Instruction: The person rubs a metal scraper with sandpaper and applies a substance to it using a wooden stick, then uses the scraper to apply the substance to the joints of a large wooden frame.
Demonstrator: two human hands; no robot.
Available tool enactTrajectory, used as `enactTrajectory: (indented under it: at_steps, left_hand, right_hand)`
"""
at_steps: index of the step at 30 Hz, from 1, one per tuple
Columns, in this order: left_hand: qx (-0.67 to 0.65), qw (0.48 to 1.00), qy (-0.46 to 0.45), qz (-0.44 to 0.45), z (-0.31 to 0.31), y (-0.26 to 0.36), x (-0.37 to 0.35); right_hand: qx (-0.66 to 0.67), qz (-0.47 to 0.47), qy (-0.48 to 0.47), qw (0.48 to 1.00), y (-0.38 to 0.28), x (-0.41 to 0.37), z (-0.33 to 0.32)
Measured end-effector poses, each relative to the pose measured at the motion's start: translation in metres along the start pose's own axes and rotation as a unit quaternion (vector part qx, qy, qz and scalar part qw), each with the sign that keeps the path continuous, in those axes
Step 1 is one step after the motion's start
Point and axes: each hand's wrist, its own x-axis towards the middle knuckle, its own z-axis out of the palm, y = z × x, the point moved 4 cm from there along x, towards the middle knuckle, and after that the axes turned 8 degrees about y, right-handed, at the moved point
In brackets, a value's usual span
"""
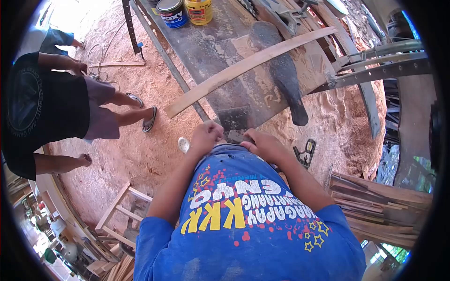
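My left hand (206, 136) is closed in front of my waist, close to the hem of the blue shirt (262, 196). Whatever its curled fingers hold, if anything, is hidden. Beside it, my right hand (266, 146) has thumb and fingers closed on a small flat greyish piece (238, 137), whose kind I cannot make out. Just beyond both hands is the near end of a worn worktable (211, 61). A long, slightly curved wooden strip (253, 68) lies across it, its left end jutting past the edge. Under the strip rests a dark, long-shaped piece (286, 79).
A blue-labelled can (172, 14) and a yellow tub (199, 11) stand at the table's far end. Another person (51, 98) stands to the left. A dark metal tool (305, 153) and stacked wood strips (375, 206) are to the right. A wooden frame (123, 210) sits lower left.
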Motion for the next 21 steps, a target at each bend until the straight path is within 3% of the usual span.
enactTrajectory:
  at_steps: [2, 5, 6, 10, 15, 17, 18, 21]
  left_hand:
    - [0.022, 0.998, 0.061, 0.024, -0.012, -0.023, 0.024]
    - [0.206, 0.959, 0.083, 0.174, -0.018, 0.04, 0.009]
    - [0.244, 0.95, 0.057, 0.188, -0.013, 0.045, 0.011]
    - [0.346, 0.915, 0.07, 0.194, 0.005, 0.061, 0.005]
    - [0.349, 0.928, 0.078, 0.1, 0.006, 0.029, 0.02]
    - [0.119, 0.992, 0.023, -0.042, 0.005, 0.003, 0.024]
    - [-0.002, 0.994, -0.007, -0.111, 0.008, -0.007, 0.024]
    - [-0.225, 0.967, 0.058, -0.102, 0.023, -0.016, 0.017]
  right_hand:
    - [0.002, 0.04, 0.029, 0.999, 0.012, -0.003, -0.003]
    - [0.008, 0.09, 0.078, 0.993, 0.032, -0.008, -0.006]
    - [0.014, 0.103, 0.09, 0.991, 0.038, -0.01, -0.007]
    - [0.039, 0.149, 0.114, 0.982, 0.041, -0.013, -0.013]
    - [0.062, 0.081, 0.187, 0.977, 0.03, -0.014, -0.013]
    - [0.056, 0.05, 0.184, 0.98, 0.025, -0.011, -0.013]
    - [0.051, 0.034, 0.174, 0.983, 0.026, -0.009, -0.012]
    - [0.041, -0.012, 0.162, 0.986, 0.022, -0.005, -0.01]
